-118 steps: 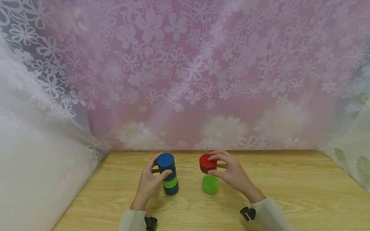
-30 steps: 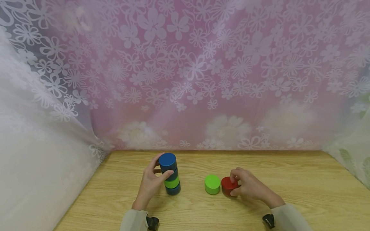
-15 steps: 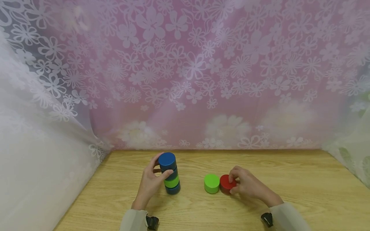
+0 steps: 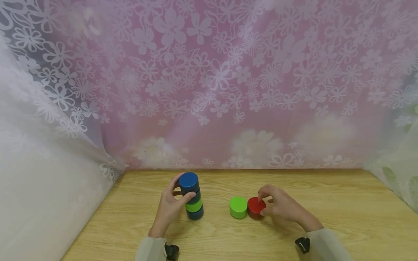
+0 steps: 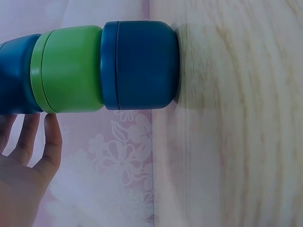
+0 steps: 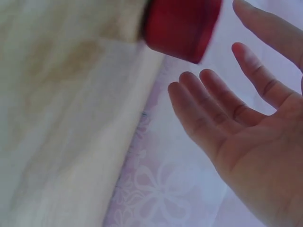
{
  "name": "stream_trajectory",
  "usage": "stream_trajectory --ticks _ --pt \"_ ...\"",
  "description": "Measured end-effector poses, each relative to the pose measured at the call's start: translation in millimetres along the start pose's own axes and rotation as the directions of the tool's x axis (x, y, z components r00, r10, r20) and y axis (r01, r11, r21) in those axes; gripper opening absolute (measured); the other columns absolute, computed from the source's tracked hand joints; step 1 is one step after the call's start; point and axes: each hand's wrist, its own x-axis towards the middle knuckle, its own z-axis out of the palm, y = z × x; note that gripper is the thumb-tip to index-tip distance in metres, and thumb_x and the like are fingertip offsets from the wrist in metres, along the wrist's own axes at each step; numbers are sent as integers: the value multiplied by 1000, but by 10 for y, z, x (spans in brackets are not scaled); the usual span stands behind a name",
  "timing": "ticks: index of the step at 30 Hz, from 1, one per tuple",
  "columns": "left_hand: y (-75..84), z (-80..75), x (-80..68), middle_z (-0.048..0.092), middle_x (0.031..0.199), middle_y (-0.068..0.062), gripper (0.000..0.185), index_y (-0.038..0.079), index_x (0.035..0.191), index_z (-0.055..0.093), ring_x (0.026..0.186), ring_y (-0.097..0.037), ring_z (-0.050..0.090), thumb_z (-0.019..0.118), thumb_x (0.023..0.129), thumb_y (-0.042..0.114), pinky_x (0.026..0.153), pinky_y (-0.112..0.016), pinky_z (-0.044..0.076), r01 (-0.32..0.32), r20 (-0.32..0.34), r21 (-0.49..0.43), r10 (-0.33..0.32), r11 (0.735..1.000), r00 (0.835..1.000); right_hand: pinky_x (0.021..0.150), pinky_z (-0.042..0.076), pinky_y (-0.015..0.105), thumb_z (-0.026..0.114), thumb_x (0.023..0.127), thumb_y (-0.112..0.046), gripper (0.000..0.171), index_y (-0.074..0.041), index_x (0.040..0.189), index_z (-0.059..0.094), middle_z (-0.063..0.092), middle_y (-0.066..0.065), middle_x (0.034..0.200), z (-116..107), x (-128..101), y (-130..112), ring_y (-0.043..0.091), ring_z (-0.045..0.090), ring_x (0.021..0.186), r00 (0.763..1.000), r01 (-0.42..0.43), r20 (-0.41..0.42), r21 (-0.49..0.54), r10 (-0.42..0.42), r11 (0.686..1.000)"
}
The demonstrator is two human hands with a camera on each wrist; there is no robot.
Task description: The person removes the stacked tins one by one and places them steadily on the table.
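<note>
A stack of several cylinders, blue on top, green third and blue at the bottom, stands left of centre on the wooden table. My left hand grips its upper part, thumb in front and fingers behind. In the left wrist view the stack fills the top and my left hand's fingers lie beside it. A green cylinder and a red cylinder sit side by side on the table. My right hand hovers right of the red one. In the right wrist view its fingers are spread, clear of the red cylinder.
A pink flowered curtain hangs along the table's far edge. White lace drapes close in the left side, and more cloth hangs at the right. Bare wood lies to the right of my right hand and in front of the cylinders.
The red cylinder, held above the green one earlier, now stands on the table against its right side. My right hand's fingers have opened off it. My left hand and the stack stayed put.
</note>
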Motion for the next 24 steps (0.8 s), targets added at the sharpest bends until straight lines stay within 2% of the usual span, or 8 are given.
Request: stream_trajectory --ticks 10,18,24 --pt "11 -15 12 63 127 -14 70 8 148 49 114 -32 60 82 87 9 88 -52 52 9 24 1 -9 1000 1000 90 55 52 83 82 -2 26 -5 100 64 61 21 125 -90 120 -139 47 53 120 994 -19 -110 48 25 999" --pt "-25 -39 1 63 127 -15 77 2 147 46 113 -37 60 87 82 9 87 -51 55 44 117 26 -47 999 992 90 55 51 82 83 -2 28 -5 105 65 60 21 127 -74 222 -276 43 57 117 987 50 -154 65 -40 997" --pt "-121 -54 -22 63 126 -14 80 1 148 44 113 -36 59 87 81 9 89 -52 54 121 187 5 -120 993 975 92 55 52 80 85 1 32 -3 112 65 61 18 124 -62 294 -401 41 58 116 977 68 -205 82 -50 994"
